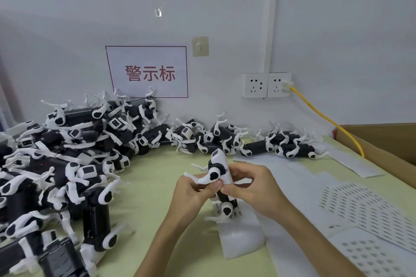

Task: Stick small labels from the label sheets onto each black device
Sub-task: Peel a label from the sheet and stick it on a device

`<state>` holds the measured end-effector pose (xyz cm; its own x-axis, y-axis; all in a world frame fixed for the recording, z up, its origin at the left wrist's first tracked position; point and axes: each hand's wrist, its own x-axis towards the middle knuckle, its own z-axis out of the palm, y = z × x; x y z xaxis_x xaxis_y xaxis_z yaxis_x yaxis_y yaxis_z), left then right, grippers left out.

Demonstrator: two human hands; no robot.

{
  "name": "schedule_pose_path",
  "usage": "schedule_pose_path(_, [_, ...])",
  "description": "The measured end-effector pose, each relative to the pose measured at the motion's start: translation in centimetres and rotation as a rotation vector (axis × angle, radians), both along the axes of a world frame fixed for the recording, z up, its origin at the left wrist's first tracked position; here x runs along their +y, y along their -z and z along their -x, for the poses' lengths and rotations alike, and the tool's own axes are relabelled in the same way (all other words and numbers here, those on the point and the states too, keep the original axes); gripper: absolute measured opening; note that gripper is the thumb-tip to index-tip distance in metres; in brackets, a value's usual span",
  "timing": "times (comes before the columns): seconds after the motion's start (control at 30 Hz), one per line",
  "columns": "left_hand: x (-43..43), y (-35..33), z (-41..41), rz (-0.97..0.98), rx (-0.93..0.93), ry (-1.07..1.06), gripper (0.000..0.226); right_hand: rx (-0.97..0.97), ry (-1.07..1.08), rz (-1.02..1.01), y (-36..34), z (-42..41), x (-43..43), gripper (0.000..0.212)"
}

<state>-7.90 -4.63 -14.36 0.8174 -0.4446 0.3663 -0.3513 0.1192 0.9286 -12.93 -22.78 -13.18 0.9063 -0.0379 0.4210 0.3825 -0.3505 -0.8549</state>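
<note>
Left hand (191,190) and right hand (255,189) grip a black device (219,165) over the green table (155,189).

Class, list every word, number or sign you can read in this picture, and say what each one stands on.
"警示标", in red, on the white paper sign with a red border on the wall.
Print on the white label sheets at the right: too small to read.
Black and white device held upright: no readable writing.
</note>
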Motion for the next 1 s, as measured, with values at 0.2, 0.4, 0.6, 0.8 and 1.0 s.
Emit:
schedule_pose_path(0.2, [0.1,0.0,-0.1,0.019,-0.008,0.037,0.012,-0.018,0.022,-0.037,0.0,-0.2,-0.1,0.045])
schedule_pose_path(0.4, [0.4,0.1,-0.4,0.017,0.046,0.056,0.023,-0.063,0.084,0.003,0.1,0.0,0.4,0.044])
schedule_pose_path(0.6, [0.4,0.2,-0.6,-0.018,0.059,0.049,0.022,-0.047,0.023,0.020,-0.3,0.1,0.1,0.039])
schedule_pose_path(0.8, [0.2,0.2,-0.5,-0.037,0.063,0.022,0.022,-0.042,0.015,0.001,-0.2,-0.1,0.0,0.036])
schedule_pose_path(1.0, [0.3,0.6,-0.9,-0.056,0.048,-0.078,0.018,-0.057,0.206,0.054,0.5,-0.3,0.2,0.040])
